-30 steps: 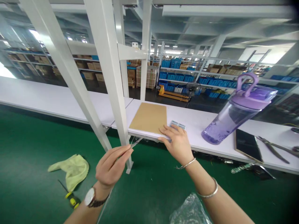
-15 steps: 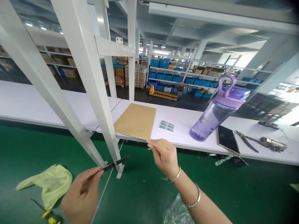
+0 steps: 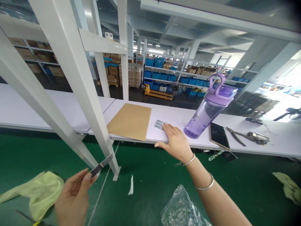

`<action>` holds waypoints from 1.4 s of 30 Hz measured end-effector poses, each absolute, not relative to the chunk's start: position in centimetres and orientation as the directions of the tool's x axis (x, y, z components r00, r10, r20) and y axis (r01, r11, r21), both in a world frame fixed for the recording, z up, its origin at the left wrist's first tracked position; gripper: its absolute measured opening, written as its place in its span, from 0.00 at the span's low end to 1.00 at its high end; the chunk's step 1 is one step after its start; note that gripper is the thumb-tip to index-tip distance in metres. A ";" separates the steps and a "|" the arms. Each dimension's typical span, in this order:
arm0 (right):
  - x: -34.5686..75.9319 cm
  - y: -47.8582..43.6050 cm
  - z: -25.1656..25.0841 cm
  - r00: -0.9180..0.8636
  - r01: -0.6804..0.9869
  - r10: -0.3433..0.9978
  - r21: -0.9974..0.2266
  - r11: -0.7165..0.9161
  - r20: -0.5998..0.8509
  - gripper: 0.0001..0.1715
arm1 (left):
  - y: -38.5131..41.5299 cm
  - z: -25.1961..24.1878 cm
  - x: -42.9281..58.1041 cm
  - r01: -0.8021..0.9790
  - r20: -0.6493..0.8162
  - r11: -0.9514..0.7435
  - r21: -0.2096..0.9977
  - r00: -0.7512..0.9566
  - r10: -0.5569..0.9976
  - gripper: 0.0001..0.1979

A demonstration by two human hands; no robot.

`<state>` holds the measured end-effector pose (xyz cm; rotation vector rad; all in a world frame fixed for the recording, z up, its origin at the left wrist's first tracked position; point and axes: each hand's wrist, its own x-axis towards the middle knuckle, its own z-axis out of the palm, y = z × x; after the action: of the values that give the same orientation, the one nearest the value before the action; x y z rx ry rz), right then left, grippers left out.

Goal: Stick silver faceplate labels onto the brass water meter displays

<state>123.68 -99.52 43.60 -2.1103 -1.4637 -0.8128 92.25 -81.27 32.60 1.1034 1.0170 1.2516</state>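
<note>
My left hand (image 3: pixel 76 194) pinches a small knife (image 3: pixel 101 165) between thumb and fingers, its dark handle in the grip and its flat silver blade pointing up and right. Over the bench edge reaches my right hand (image 3: pixel 176 141), open, fingers stretched forward and thumb apart. Its fingertips cover the right part of a small sheet of grey printed labels (image 3: pixel 159 124) on the white bench. Left of the labels lies a flat brown sheet of paper or card (image 3: pixel 130 121). A purple water bottle (image 3: pixel 204 114) stands just right of my right hand.
A phone (image 3: pixel 219 135), pliers (image 3: pixel 236 137) and a metal tool (image 3: pixel 258 138) lie farther right on the white bench (image 3: pixel 162 110). White metal posts (image 3: pixel 78 75) rise at left. Below are a yellow-green cloth (image 3: pixel 45 191), clear plastic wrap (image 3: pixel 183 207) and a white strip (image 3: pixel 131 185).
My right hand has opened from a pinch near the brown sheet and moved right onto the labels. The knife in my left hand has turned, showing its blade. A white strip now shows below.
</note>
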 end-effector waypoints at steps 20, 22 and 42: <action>111.8 -109.5 42.1 -0.032 0.986 0.247 0.072 -0.153 0.968 0.29 | -92.9 42.2 95.9 -0.155 -0.284 0.775 0.613 0.872 0.398 0.15; 111.1 -109.9 42.2 -0.014 0.989 0.248 0.049 -0.137 0.969 0.29 | -93.5 43.0 96.1 -0.139 -0.242 0.781 0.609 0.905 0.350 0.13; 108.3 -111.5 41.9 -0.004 0.994 0.236 0.029 -0.103 0.972 0.30 | -96.6 44.5 93.9 -0.171 -0.073 0.850 0.498 0.969 0.238 0.08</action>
<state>108.28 -111.46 41.93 -1.4567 -1.3444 -1.1784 93.86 -96.62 44.46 0.5114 0.1335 0.2162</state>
